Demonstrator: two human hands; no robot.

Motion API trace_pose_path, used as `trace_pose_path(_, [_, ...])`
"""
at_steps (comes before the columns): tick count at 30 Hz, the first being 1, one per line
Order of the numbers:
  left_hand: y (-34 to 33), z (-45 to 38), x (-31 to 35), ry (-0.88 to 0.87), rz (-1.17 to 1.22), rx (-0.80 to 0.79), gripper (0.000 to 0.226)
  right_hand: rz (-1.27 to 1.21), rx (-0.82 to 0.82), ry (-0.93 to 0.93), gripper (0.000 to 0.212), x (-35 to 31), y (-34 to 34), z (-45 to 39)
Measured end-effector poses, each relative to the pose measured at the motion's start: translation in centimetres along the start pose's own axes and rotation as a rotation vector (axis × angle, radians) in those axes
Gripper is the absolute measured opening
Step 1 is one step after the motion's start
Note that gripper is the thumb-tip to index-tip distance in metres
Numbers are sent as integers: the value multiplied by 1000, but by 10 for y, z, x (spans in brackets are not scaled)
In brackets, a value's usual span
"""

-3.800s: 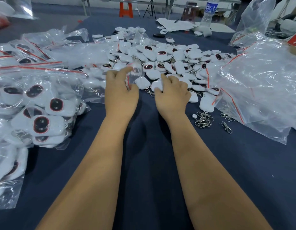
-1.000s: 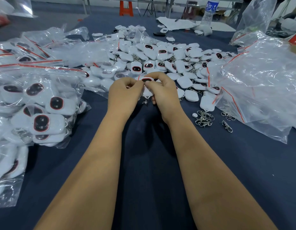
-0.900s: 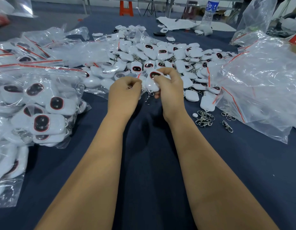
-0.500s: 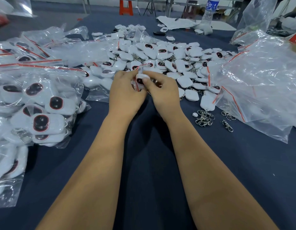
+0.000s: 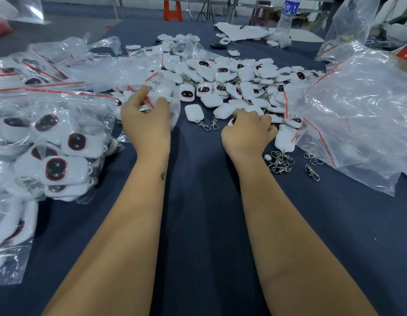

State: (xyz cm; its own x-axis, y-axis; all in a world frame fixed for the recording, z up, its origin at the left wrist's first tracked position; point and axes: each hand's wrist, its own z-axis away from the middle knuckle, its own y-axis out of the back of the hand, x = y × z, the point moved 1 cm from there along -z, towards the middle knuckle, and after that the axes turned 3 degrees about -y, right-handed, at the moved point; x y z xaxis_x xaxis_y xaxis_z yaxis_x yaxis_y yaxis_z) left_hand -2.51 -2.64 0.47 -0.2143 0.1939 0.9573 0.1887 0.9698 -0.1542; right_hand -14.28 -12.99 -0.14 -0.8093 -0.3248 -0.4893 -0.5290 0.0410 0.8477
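Head view: left hand (image 5: 145, 124) is seen left of centre, thumb and forefinger curled and pinched on a small clear bag (image 5: 170, 94) at its red seal strip. The bag is held just above the table (image 5: 198, 224), at the near left edge of the fob pile (image 5: 220, 80); its contents cannot be made out for certain.

Right hand (image 5: 248, 131) is set down at the pile's near right edge, fingers curled over a white fob (image 5: 232, 121). Only a sliver of the fob's dark, red-ringed face is exposed by the thumb. The hands are kept well apart.

A loose fob (image 5: 193, 111) with its clasp is laid between them. Packed bags (image 5: 54, 144) are stacked at left, empty bags (image 5: 357, 110) are heaped at right. Spare metal clasps (image 5: 280, 160) are scattered just beside the right wrist. A water bottle (image 5: 288, 14) is stood at the far end.
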Motion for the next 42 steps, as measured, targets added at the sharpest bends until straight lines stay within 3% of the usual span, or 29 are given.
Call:
trace_pose_path(3, [-1,7,5,-255,-140,-59,42,-100,16,43,47,1,1,-5])
trace_pose_path(7, [-2,11,6,-438,-223,-66,53,-520,-44,28,56,-5,0,-3])
trace_pose_path(10, [0,10,5,-374,-245,-116,48,-720,-42,-29,40,-9,0,-3])
trace_pose_path(13, [-6,11,0,-174,-298,-304,39,-965,-102,-42,21,-10,0,1])
trace_pose_path(18, [-9,13,0,-80,-323,-324,43,-1211,-321,-50,20,-14,-5,1])
trace_pose_path(22, [-8,12,0,-76,-315,-314,45,-1281,-395,-45,29,-15,-7,2])
trace_pose_path(33, [-11,11,-6,-115,-348,-356,43,-1229,-441,-68,27,-16,-2,4])
trace_pose_path(37, [-11,11,-8,-141,-359,-372,39,-1257,-460,-116,12,-18,-2,3])
trace_pose_path(42, [-12,13,-10,-174,-352,-400,29,-1209,-446,-81,11,-19,-3,5])
